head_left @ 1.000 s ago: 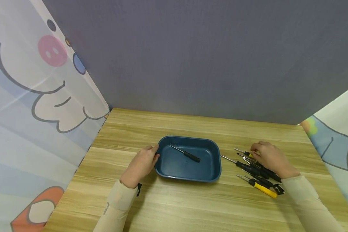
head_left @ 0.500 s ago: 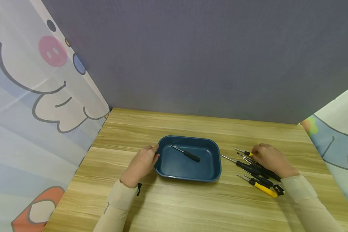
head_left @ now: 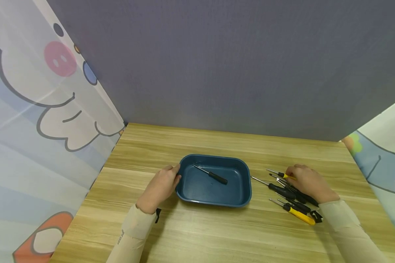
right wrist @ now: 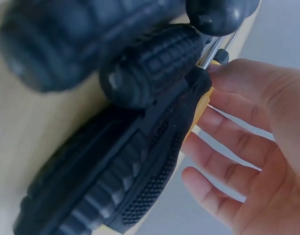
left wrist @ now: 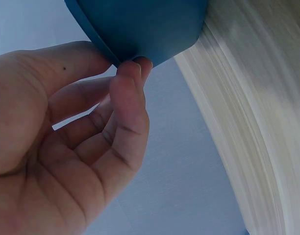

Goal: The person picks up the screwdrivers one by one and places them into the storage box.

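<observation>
A blue rectangular plastic tray [head_left: 214,203] sits mid-table, with a black-handled screwdriver [head_left: 218,178] lying inside it. At its left end, my left hand [head_left: 160,186] pinches the rim between thumb and fingers; the left wrist view shows the hand [left wrist: 76,132] at the tray's edge [left wrist: 135,29]. To the right lies a group of screwdrivers, where my right hand [head_left: 307,180] pinches the handle of a small yellow-and-black screwdriver [head_left: 284,175]. In the right wrist view, large black handles [right wrist: 120,176] partly hide the yellow handle [right wrist: 198,111] at the fingertips of the hand [right wrist: 258,142].
Beside the right hand lie several black-handled screwdrivers [head_left: 281,190] and a yellow-handled screwdriver [head_left: 301,215]. A small black object [head_left: 316,216] lies near the right cuff. A grey panel [head_left: 230,73] rises behind the wooden table [head_left: 197,233]; cartoon-printed cloth [head_left: 36,164] hangs at the sides.
My right hand has shifted slightly right and nearer along the yellow-and-black screwdriver, and more of its yellow handle shows. My left hand and the tray have stayed in place.
</observation>
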Available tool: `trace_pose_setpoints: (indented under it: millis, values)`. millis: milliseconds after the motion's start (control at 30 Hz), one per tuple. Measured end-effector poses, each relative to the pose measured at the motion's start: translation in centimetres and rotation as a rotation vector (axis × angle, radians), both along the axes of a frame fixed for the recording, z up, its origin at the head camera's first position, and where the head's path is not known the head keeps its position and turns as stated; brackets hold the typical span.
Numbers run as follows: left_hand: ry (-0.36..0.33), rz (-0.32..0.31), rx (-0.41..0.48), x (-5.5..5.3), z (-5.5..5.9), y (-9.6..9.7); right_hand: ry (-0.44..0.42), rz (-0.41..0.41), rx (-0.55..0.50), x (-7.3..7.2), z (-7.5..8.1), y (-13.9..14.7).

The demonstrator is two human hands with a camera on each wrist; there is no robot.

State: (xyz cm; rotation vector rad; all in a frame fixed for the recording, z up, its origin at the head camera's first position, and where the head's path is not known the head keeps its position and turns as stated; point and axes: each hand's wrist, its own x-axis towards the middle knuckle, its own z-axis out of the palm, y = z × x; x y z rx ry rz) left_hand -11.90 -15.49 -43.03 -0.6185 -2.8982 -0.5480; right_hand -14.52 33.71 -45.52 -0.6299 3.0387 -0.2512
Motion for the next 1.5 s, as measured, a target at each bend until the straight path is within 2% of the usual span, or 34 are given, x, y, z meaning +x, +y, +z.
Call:
trace_pose_setpoints:
  millis: [433, 667, 767, 967, 1067, 1267, 1500]
  values:
    - [-0.017, 0.007, -0.002, 0.0, -0.1, 0.0, 0.044, 0.022, 0.02, -0.1, 0.2, -0.2]
    - [-0.016, 0.005, 0.002, 0.0, 0.0, 0.0, 0.123, 0.071, 0.02, -0.1, 1.7, -1.4]
    - [-0.013, 0.001, 0.0, 0.0, 0.0, -0.1, 0.164, 0.099, 0.016, 0.2, 2.9, -2.4]
    - [-0.017, 0.001, 0.0, 0.0, 0.0, -0.1, 0.146, 0.115, 0.035, 0.7, 5.5, -5.2]
    - [-0.021, 0.005, -0.001, 0.0, 0.0, -0.1, 0.166, 0.133, 0.035, 0.8, 6.4, -6.5]
    - [-0.023, 0.007, -0.003, 0.0, 0.0, -0.1, 0.248, 0.192, 0.016, 0.3, 7.4, -9.1]
    - [-0.01, 0.008, -0.002, 0.0, -0.1, -0.1, 0.232, 0.236, -0.002, -0.6, 7.8, -12.7]
